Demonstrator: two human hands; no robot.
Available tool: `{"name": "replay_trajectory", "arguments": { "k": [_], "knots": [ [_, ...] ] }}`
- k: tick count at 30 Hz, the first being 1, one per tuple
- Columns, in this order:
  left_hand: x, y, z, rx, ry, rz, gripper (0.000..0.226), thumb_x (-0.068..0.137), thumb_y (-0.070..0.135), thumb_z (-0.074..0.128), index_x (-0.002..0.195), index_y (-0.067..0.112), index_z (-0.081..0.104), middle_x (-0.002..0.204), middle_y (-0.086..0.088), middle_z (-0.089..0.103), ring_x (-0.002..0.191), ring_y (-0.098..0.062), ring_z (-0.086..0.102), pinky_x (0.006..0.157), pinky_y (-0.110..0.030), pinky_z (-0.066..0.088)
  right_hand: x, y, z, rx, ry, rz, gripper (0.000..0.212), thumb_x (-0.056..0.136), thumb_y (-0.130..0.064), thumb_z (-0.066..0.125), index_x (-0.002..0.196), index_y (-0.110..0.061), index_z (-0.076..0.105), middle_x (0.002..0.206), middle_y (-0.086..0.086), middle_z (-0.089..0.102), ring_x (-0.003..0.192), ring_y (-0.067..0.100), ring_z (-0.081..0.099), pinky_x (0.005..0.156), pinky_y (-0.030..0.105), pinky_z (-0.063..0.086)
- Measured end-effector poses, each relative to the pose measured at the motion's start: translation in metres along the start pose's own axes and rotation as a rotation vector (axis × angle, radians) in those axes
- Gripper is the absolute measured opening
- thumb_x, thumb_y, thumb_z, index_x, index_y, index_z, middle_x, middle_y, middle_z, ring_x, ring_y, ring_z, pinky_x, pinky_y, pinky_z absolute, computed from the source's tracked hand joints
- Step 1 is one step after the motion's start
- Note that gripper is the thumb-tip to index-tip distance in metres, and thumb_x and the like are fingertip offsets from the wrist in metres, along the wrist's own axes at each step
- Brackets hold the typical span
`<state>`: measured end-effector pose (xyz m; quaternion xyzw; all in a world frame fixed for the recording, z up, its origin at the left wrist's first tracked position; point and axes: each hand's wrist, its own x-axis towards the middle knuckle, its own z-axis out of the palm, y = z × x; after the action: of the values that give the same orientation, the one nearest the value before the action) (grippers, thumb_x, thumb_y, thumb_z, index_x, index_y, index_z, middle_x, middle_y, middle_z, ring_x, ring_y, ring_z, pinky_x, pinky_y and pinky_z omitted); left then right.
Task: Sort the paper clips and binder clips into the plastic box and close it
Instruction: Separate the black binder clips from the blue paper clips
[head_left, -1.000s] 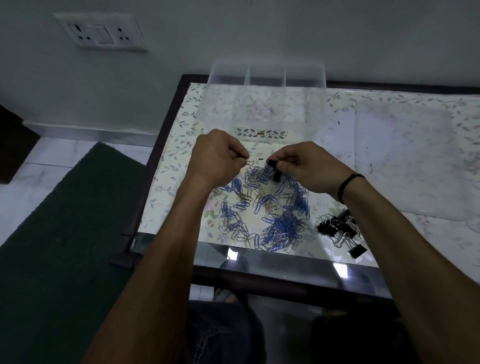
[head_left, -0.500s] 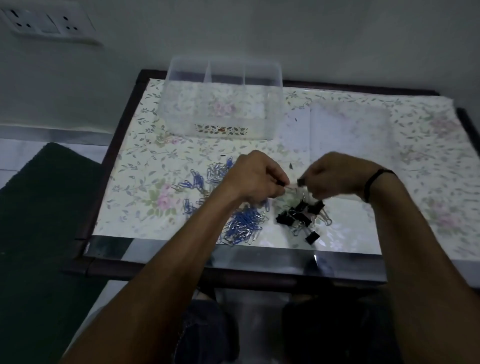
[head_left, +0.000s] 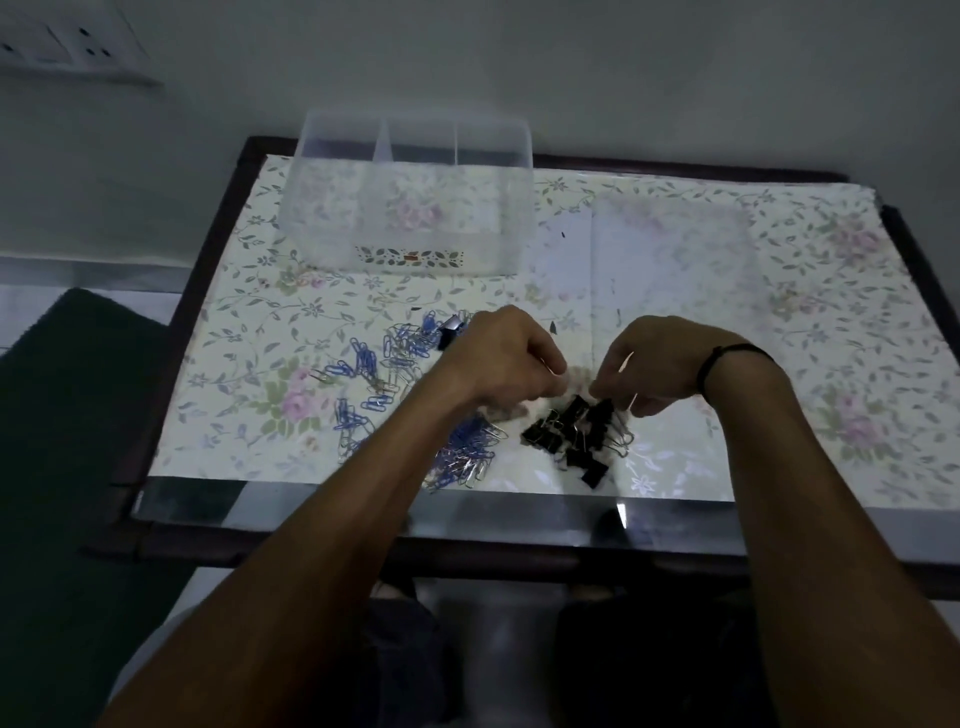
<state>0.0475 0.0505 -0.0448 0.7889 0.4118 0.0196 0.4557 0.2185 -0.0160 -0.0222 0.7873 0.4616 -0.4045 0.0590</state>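
Dim, bluish light; glare glints on the glass table edge (head_left: 618, 512). Fingertips blur softly, and straight lines bow toward the corners.

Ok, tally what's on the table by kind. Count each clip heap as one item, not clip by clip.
Plastic box: 1
Clear lid: 1
Paper clip heap: 1
Binder clip heap: 1
Stray binder clip among the paper clips: 1
Total: 5
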Motion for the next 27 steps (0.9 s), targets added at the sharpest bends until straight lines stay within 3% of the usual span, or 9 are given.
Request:
{"name": "replay_trajectory", "arguments": {
  "k": [4, 7, 11, 14, 21, 27],
  "knots": [
    [0.004, -0.023, -0.021, 0.074, 0.184, -0.033, 0.017, 0.077, 0.02, 0.083, 0.094, 0.016, 0.082, 0.088, 0.0, 0.079, 0.072, -0.007, 0.071, 0.082, -0.028, 0.06, 0.012, -0.031, 0.005, -0.069, 0.147, -0.169, 0.022, 0.087, -0.036, 0.07, 0.086, -0.015, 0.077, 0.075, -0.003, 0.075, 0.063, 0.013, 0.067, 0.063, 0.022, 0.052],
    [0.008, -0.044, -0.033, 0.189, 0.326, -0.088, 0.011, 0.077, 0.023, 0.082, 0.087, 0.018, 0.082, 0.084, 0.001, 0.079, 0.073, -0.01, 0.071, 0.076, -0.025, 0.058, 0.034, -0.063, 0.019, -0.031, 0.311, -0.321, 0.018, 0.083, -0.03, 0.076, 0.095, -0.017, 0.076, 0.096, 0.006, 0.075, 0.083, 0.019, 0.066, 0.081, 0.03, 0.055],
    [0.008, -0.066, -0.042, 0.279, 0.404, -0.184, 0.011, 0.079, 0.023, 0.076, 0.088, 0.019, 0.082, 0.084, -0.005, 0.079, 0.08, -0.02, 0.072, 0.067, -0.023, 0.048, 0.061, -0.098, 0.037, -0.018, 0.391, -0.468, 0.042, 0.085, -0.019, 0.071, 0.126, -0.018, 0.063, 0.123, 0.01, 0.062, 0.112, 0.026, 0.06, 0.091, 0.032, 0.049],
    [0.005, -0.079, -0.047, 0.308, 0.41, -0.216, 0.012, 0.082, 0.018, 0.073, 0.088, 0.02, 0.082, 0.085, -0.005, 0.079, 0.08, -0.021, 0.072, 0.064, -0.022, 0.044, 0.077, -0.111, 0.052, -0.099, 0.395, -0.481, 0.055, 0.084, -0.014, 0.072, 0.136, -0.018, 0.055, 0.134, 0.014, 0.052, 0.123, 0.032, 0.053, 0.098, 0.038, 0.046],
    [0.0, -0.087, -0.06, 0.276, 0.471, -0.221, 0.016, 0.078, 0.014, 0.074, 0.091, 0.02, 0.082, 0.092, -0.003, 0.079, 0.085, -0.019, 0.073, 0.068, -0.021, 0.049, 0.084, -0.115, 0.066, -0.133, 0.433, -0.492, 0.032, 0.075, -0.012, 0.075, 0.107, -0.015, 0.075, 0.105, 0.011, 0.071, 0.098, 0.028, 0.066, 0.08, 0.032, 0.053],
    [-0.001, -0.08, -0.056, 0.224, 0.413, -0.218, 0.02, 0.076, 0.012, 0.078, 0.094, 0.02, 0.081, 0.098, -0.002, 0.078, 0.091, -0.017, 0.073, 0.075, -0.022, 0.052, 0.075, -0.113, 0.063, -0.108, 0.435, -0.484, 0.02, 0.075, -0.014, 0.075, 0.094, -0.014, 0.08, 0.091, 0.01, 0.076, 0.093, 0.027, 0.066, 0.079, 0.037, 0.058]
  ]
}}
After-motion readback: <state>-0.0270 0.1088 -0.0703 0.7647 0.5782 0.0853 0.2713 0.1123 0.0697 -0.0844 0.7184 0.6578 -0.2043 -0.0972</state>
